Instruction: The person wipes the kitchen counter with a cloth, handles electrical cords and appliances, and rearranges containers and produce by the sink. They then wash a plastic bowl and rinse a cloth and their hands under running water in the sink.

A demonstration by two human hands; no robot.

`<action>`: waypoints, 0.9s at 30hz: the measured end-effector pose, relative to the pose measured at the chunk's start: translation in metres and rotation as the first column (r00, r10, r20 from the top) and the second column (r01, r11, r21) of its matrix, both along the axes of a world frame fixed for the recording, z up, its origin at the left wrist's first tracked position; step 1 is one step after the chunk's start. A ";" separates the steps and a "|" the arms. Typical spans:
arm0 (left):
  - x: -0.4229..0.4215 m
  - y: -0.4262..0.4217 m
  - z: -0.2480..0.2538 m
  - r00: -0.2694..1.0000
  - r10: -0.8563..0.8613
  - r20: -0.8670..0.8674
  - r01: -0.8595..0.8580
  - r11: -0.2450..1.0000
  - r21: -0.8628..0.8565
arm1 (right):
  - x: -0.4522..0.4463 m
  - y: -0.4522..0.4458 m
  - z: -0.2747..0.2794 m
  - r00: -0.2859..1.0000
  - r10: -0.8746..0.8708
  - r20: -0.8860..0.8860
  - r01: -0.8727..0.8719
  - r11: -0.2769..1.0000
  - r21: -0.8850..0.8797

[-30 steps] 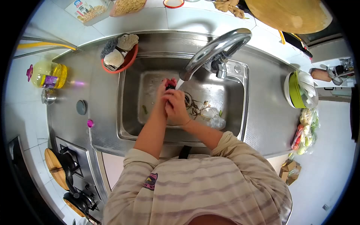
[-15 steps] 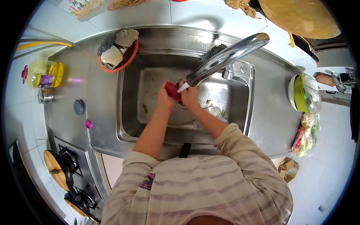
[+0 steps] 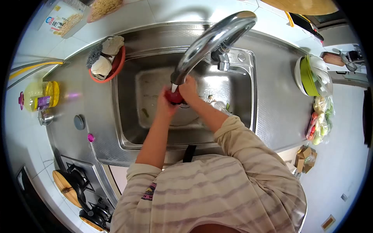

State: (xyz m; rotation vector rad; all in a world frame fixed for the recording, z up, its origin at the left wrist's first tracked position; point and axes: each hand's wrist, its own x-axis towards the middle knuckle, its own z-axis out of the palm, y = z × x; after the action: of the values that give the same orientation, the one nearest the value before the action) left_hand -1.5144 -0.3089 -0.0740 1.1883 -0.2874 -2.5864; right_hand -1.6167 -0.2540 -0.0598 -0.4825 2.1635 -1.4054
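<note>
Both hands are over the sink (image 3: 149, 116), under the curved metal faucet (image 3: 198, 46). A white stream of water (image 3: 174, 88) runs from the spout onto a round dark-red fruit or vegetable (image 3: 175, 97), whose exact kind I cannot make out. My left hand (image 3: 165, 103) cups it from the left and below, fingers closed round it. My right hand (image 3: 188, 90) presses against its right side with curled fingers, partly hidden by the spout.
A red bowl (image 3: 121, 64) with cloths and a scrubber stands at the sink's back left corner. An oil bottle (image 3: 48, 97) and a stove (image 3: 83, 174) are at left. Stacked bowls (image 3: 309, 77) and bagged vegetables (image 3: 320, 120) lie at right. Scraps (image 3: 210, 99) sit in the sink.
The view has shifted, so the sink and faucet appear further left. The dark-red thing has turned in my hands, and the water now lands on its top.
</note>
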 end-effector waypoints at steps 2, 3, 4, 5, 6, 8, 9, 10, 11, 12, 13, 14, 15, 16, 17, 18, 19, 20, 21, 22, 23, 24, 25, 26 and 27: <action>0.001 -0.001 0.012 1.000 -0.012 0.016 0.011 1.000 0.017 | 0.025 0.003 0.013 0.992 -0.092 -0.084 0.085 0.993 -0.084; 0.005 -0.002 0.017 0.999 -0.017 0.039 0.016 0.999 0.033 | 0.047 0.005 0.001 0.944 -0.060 -0.325 -0.008 0.979 -0.203; 0.017 -0.002 -0.002 0.952 -0.129 -0.278 0.121 0.992 -0.047 | 0.062 0.008 -0.003 0.836 -0.057 -0.546 -0.125 0.949 -0.290; 0.029 0.001 -0.022 0.951 -0.138 -0.277 0.131 0.990 -0.043 | 0.066 0.013 -0.009 0.836 -0.063 -0.545 -0.115 0.951 -0.287; 0.033 0.005 -0.014 0.943 -0.212 -0.255 0.127 0.941 -0.313 | 0.065 0.015 0.001 0.723 0.092 -0.685 -0.369 0.889 -0.270; 0.032 0.016 -0.009 0.924 -0.257 -0.282 0.071 0.843 -0.534 | 0.067 0.025 0.055 0.639 0.116 -0.760 -0.493 0.821 -0.289; 0.032 0.021 -0.006 0.918 -0.269 -0.292 0.029 0.778 -0.627 | 0.057 0.027 0.050 0.643 0.115 -0.757 -0.489 0.823 -0.291; 0.025 0.024 -0.003 0.960 -0.190 -0.204 0.060 0.856 -0.514 | 0.040 0.025 0.039 0.607 0.427 -0.670 -0.632 0.771 -0.081; 0.015 0.024 0.000 0.987 -0.120 -0.105 0.069 0.917 -0.392 | 0.027 0.020 0.027 0.512 0.692 -0.509 -0.763 0.638 0.100; 0.002 0.021 0.003 0.998 -0.062 -0.002 0.060 0.962 -0.267 | 0.023 0.012 0.015 0.696 0.637 -0.331 -0.626 0.764 0.155; -0.006 0.021 0.006 0.993 -0.017 0.114 0.032 0.991 -0.133 | 0.018 0.009 0.019 0.697 0.637 -0.328 -0.626 0.764 0.155; -0.010 0.021 0.009 0.973 0.017 0.232 -0.017 1.000 -0.001 | 0.014 0.007 0.024 0.889 0.418 -0.184 -0.409 0.908 0.088; -0.013 0.018 0.012 0.973 0.021 0.231 -0.020 1.000 -0.005 | 0.007 0.003 0.022 0.950 0.293 -0.105 -0.287 0.955 0.072; -0.015 0.013 0.013 0.981 0.051 0.189 -0.059 0.998 0.036 | 0.000 -0.001 0.019 0.988 0.154 -0.027 -0.152 0.987 0.053; -0.016 0.009 0.015 0.986 0.081 0.149 -0.094 0.993 0.078 | -0.008 -0.002 0.005 0.993 0.067 0.095 -0.072 0.996 0.045; -0.014 0.006 0.015 0.985 0.082 0.151 -0.094 0.993 0.073 | -0.009 -0.003 -0.008 0.975 -0.018 0.221 0.007 0.999 0.050; -0.010 0.004 0.012 0.995 0.086 0.060 -0.084 0.996 -0.033 | -0.002 -0.004 -0.017 0.975 -0.015 0.224 0.004 0.999 0.047; -0.006 0.001 0.009 0.996 0.078 -0.030 -0.082 0.987 -0.137 | 0.013 -0.005 -0.025 0.981 -0.050 0.190 0.071 0.991 -0.110; 0.002 -0.008 -0.012 0.996 0.079 -0.031 -0.083 0.987 -0.138 | 0.026 -0.003 -0.027 0.983 -0.091 0.159 0.131 0.955 -0.266; 0.011 -0.022 -0.044 0.960 0.005 -0.279 -0.037 0.993 -0.111 | 0.042 0.005 0.001 0.998 0.034 -0.046 -0.047 0.945 -0.324; 0.015 -0.029 -0.063 0.857 -0.062 -0.512 0.016 0.995 -0.093 | 0.057 0.014 0.034 0.956 0.145 -0.255 -0.229 0.912 -0.341; 0.013 -0.014 -0.037 0.919 0.066 -0.388 -0.067 0.998 0.012 | 0.067 0.020 0.041 0.956 0.143 -0.256 -0.227 0.914 -0.336; 0.014 -0.005 -0.035 0.919 0.064 -0.389 -0.063 0.998 0.016 | 0.076 0.025 0.044 0.885 0.177 -0.430 -0.299 0.925 -0.234; 0.015 0.002 -0.033 0.902 0.059 -0.428 -0.043 0.998 0.046 | 0.073 0.025 0.040 0.839 0.198 -0.507 -0.326 0.928 -0.178; 0.017 0.007 -0.031 0.885 0.055 -0.463 -0.024 0.997 0.073 | 0.071 0.026 0.036 0.785 0.215 -0.580 -0.346 0.930 -0.123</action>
State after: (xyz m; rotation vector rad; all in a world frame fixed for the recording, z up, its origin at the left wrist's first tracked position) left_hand -1.4972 -0.3023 -0.1052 0.5458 -0.0720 -2.7573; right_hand -1.5456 -0.2279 -0.0235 -1.4048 2.2256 -1.4633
